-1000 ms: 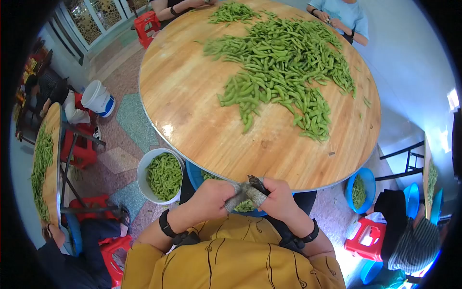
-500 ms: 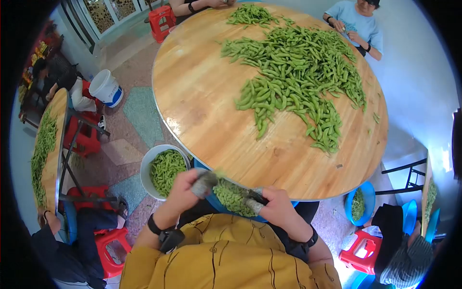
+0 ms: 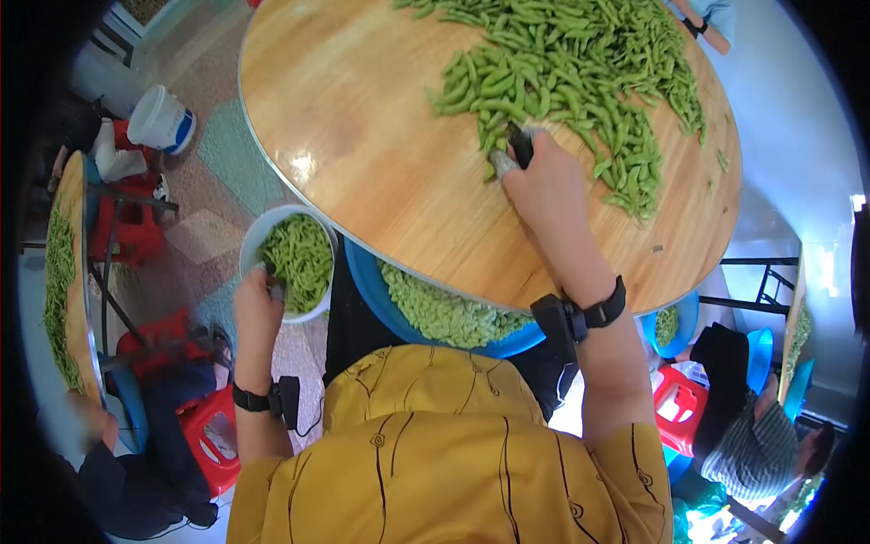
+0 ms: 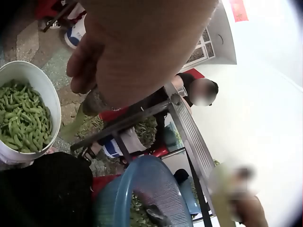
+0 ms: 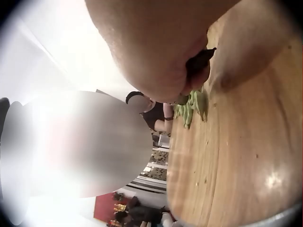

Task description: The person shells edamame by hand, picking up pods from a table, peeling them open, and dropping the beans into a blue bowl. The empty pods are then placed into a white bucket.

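My left hand (image 3: 256,313) hangs at the near left rim of a white bucket (image 3: 246,263) of green pods. In the left wrist view its fingers are curled, and a blurred green pod (image 4: 72,126) hangs from the grey-covered thumb tip. Over the round wooden table (image 3: 390,199), my right hand (image 3: 548,181) grips a small black tool (image 3: 519,145). Its grey-covered fingertips touch the near edge of the pod pile (image 3: 562,72); the fingers partly hide the pods there. A blue basin (image 3: 362,272) of shelled beans (image 3: 444,313) sits below the table edge.
Another white bucket (image 3: 161,120) stands on the floor at the left. Red stools (image 3: 213,435) and a second pod-covered table (image 3: 77,299) are on that side. At the right are a blue basin (image 3: 675,326), a red stool (image 3: 680,399) and seated people.
The hands have parted: my left moved to the bucket rim, my right reached forward over the table to the pod pile with the black tool. The head view has shifted.
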Action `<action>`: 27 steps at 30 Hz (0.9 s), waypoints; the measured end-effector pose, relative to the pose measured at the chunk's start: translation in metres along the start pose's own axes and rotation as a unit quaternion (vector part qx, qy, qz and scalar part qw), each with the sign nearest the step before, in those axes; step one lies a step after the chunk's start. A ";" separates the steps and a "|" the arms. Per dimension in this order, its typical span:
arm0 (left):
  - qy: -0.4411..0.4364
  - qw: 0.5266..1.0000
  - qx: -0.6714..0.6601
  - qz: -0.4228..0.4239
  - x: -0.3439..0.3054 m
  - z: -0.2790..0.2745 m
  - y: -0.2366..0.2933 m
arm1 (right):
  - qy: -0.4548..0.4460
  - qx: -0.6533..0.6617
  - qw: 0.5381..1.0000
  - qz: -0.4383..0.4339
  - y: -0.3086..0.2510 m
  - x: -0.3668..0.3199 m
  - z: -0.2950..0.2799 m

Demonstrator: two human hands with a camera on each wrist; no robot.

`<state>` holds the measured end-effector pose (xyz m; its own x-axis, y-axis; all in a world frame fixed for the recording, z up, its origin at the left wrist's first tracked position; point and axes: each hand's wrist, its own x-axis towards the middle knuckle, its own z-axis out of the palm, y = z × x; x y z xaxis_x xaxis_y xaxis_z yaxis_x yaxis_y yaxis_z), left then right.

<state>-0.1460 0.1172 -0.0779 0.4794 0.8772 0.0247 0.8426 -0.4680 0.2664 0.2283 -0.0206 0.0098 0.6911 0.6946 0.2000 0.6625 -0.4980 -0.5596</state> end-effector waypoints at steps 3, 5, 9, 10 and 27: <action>0.012 1.000 0.016 0.008 0.006 -0.009 0.017 | -0.025 0.030 0.999 0.018 -0.004 -0.002 -0.005; 0.026 0.999 0.013 0.020 0.010 -0.020 0.033 | -0.062 0.015 0.998 0.016 0.001 -0.003 -0.013; 0.030 0.998 -0.016 0.049 0.019 -0.017 0.029 | -0.123 0.021 0.992 0.032 0.007 -0.014 -0.027; 0.027 0.998 -0.013 0.051 0.019 -0.016 0.030 | -0.124 0.023 0.991 0.036 0.009 -0.018 -0.030; -0.288 0.730 -0.620 0.011 -0.020 -0.061 0.181 | -0.210 0.439 0.873 0.047 -0.013 -0.093 -0.042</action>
<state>-0.0180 0.0211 0.0282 0.8142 0.5136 -0.2708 0.1335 0.2884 0.9482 0.1675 -0.1007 0.0320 0.4421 0.8926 -0.0888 0.0052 -0.1015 -0.9948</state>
